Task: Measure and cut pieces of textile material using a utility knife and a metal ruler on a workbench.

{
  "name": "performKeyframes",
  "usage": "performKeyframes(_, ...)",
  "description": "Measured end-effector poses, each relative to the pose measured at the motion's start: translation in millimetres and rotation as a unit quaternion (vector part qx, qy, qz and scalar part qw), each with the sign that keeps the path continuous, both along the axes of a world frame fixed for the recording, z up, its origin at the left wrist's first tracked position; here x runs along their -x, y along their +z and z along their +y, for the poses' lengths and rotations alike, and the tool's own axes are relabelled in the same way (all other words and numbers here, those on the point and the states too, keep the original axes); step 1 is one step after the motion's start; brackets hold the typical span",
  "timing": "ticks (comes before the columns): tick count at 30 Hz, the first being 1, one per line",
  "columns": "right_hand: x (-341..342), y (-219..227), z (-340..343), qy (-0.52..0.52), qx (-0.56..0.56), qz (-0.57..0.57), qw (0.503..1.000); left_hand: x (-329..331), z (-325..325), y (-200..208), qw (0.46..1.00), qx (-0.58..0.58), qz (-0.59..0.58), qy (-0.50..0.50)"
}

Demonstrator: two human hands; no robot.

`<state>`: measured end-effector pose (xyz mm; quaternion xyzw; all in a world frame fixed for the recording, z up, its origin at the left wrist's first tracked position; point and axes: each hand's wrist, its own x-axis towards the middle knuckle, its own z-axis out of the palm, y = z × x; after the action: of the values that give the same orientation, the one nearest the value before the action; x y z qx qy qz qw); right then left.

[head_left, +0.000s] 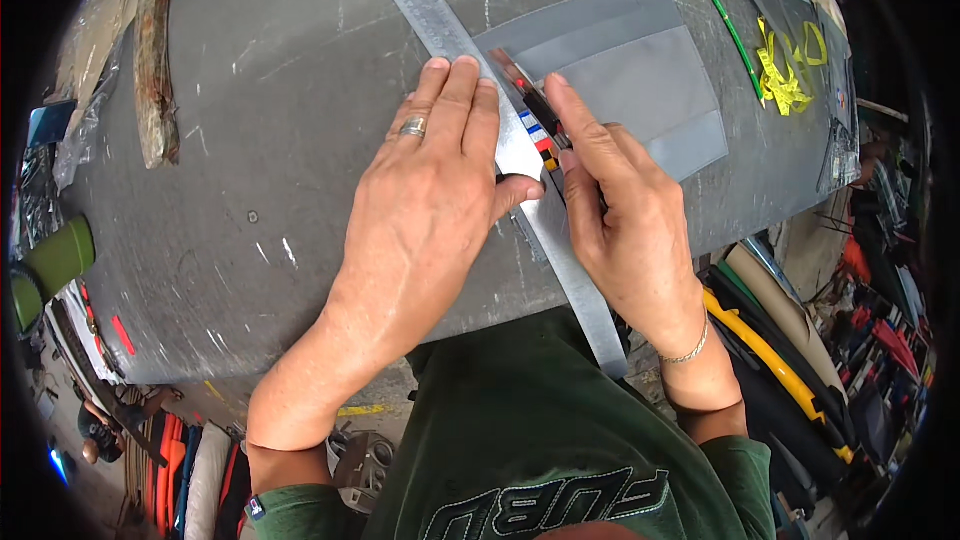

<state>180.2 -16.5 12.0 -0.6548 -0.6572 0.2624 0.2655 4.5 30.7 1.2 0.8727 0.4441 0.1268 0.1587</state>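
Note:
A long metal ruler lies slantwise across the grey work table, its near end past the front edge. My left hand presses it down, fingers stretched out flat and thumb on the metal. Closed around a utility knife, my right hand has its index finger laid along the handle. The blade points away from me, beside the ruler's right edge. Under the ruler and knife lies a grey stitched fabric piece with layered panels; part of it is hidden by the ruler and my hands.
On the table's right are a green pencil and a yellow measuring tape. A worn wooden stick lies far left. A green roll juts over the left edge. Rolls of material stand beside the table; a person shows lower left.

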Motion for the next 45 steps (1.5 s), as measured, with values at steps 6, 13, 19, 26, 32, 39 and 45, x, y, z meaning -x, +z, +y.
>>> performKeyframes(6, 0, 0, 3, 0.011, 0.006, -0.014, 1.000, 0, 2, 3, 1.000, 0.024, -0.002, 0.001)
performKeyframes(13, 0, 2, 6, 0.011, 0.025, -0.014, 1.000, 0, 3, 2, 0.999, 0.037, -0.006, 0.004)
performKeyframes(19, 1, 3, 7, 0.012, 0.034, -0.004, 0.999, 0, 3, 2, 0.999, 0.041, -0.010, 0.009)
performKeyframes(26, 2, 6, 8, 0.008, 0.028, -0.013, 1.000, -1, 3, 3, 0.999, 0.044, -0.012, 0.008)
performKeyframes(32, 3, 24, 18, 0.020, 0.070, -0.059, 0.996, -1, 3, 3, 0.999, 0.040, -0.004, 0.007)
performKeyframes(39, 1, 30, 22, 0.042, 0.087, -0.092, 0.991, -1, 3, 2, 1.000, 0.031, -0.002, 0.007)
performKeyframes(45, -1, 31, 20, 0.044, 0.095, -0.091, 0.990, -2, 3, 2, 1.000, 0.023, 0.004, 0.007)
